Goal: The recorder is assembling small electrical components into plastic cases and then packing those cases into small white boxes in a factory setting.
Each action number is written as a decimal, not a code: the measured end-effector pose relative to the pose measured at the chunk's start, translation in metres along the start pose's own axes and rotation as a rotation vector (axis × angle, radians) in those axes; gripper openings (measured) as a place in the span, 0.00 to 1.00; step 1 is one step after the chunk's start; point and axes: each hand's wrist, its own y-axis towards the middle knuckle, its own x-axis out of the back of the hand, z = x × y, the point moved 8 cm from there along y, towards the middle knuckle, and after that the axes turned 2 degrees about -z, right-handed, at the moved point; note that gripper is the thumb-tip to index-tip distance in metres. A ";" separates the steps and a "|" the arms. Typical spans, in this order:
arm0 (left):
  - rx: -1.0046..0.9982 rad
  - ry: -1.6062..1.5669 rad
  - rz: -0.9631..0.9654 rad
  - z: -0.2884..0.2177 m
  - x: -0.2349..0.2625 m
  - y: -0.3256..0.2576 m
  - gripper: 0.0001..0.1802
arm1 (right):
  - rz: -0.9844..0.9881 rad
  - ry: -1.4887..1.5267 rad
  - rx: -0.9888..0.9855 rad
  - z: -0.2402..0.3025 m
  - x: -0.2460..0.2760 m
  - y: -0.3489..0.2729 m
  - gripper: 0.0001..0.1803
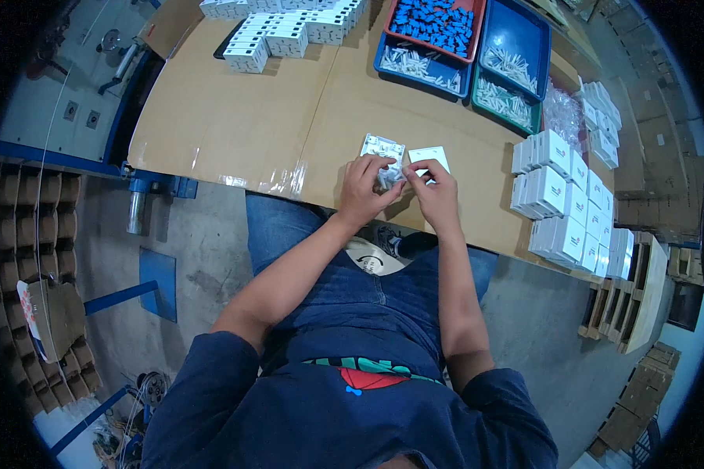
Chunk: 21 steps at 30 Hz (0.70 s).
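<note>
A white plastic housing (379, 145) with moulded inner parts lies near the front edge of the cardboard-covered table. My left hand (360, 190) is closed around its near left side, fingers curled over a whitish piece whose form I cannot make out. Just to the right, my right hand (436, 199) has thumb and forefinger pinched together close to the housing. Whatever sits between those fingertips is too small to name. Behind the right hand lies a flat white square cover (432, 153), partly hidden by the fingers.
At the far right stand a blue tray (516, 35) and a green tray (516, 117) of white pins. A red tray (475, 39) of blue parts rests over another blue tray (422, 78). White boxed units (551, 184) are stacked at right, more units (285, 39) at far left.
</note>
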 end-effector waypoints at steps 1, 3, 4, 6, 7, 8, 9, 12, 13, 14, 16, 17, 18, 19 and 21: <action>0.000 0.001 -0.001 0.000 0.000 0.000 0.25 | 0.000 0.000 0.001 -0.003 -0.002 0.000 0.09; -0.008 -0.001 0.001 -0.002 0.001 0.001 0.25 | 0.017 -0.012 0.145 0.004 -0.007 0.001 0.08; -0.009 0.000 0.001 -0.001 0.001 0.001 0.25 | 0.016 -0.012 0.146 0.003 -0.006 0.000 0.08; -0.082 0.029 -0.014 -0.003 0.002 -0.001 0.26 | 0.151 -0.039 -0.038 -0.006 -0.017 -0.005 0.08; -0.081 0.031 -0.014 -0.002 0.001 -0.001 0.26 | 0.153 -0.038 -0.037 -0.006 -0.017 -0.005 0.08; -0.084 0.030 -0.012 -0.003 0.000 -0.001 0.26 | 0.180 0.017 -0.063 -0.009 -0.018 -0.005 0.09; -0.086 0.029 -0.010 -0.004 -0.001 0.000 0.27 | 0.207 0.073 -0.088 -0.010 -0.019 -0.005 0.09; -0.004 -0.019 -0.022 -0.001 0.001 0.002 0.27 | 0.167 0.201 -0.223 -0.010 -0.011 -0.004 0.10; -0.003 -0.019 -0.022 0.001 0.001 0.000 0.27 | 0.168 0.201 -0.223 -0.011 -0.009 -0.004 0.10; -0.021 -0.005 0.004 0.001 -0.001 -0.001 0.26 | 0.195 0.207 -0.258 -0.014 -0.007 -0.004 0.09; -0.039 0.010 0.029 0.002 -0.004 -0.002 0.25 | 0.224 0.211 -0.293 -0.023 -0.007 -0.004 0.08; -0.052 0.015 0.029 0.001 -0.004 -0.001 0.25 | 0.150 0.120 -0.125 -0.018 -0.002 0.001 0.07; -0.065 0.020 0.028 -0.001 -0.005 -0.001 0.25 | 0.075 0.029 0.042 -0.010 0.003 0.004 0.07; -0.066 0.018 0.029 -0.001 -0.005 0.000 0.25 | 0.074 0.028 0.042 -0.015 0.005 0.005 0.07; -0.062 -0.019 0.026 -0.001 -0.005 -0.001 0.25 | 0.067 0.038 0.068 -0.012 0.006 0.005 0.07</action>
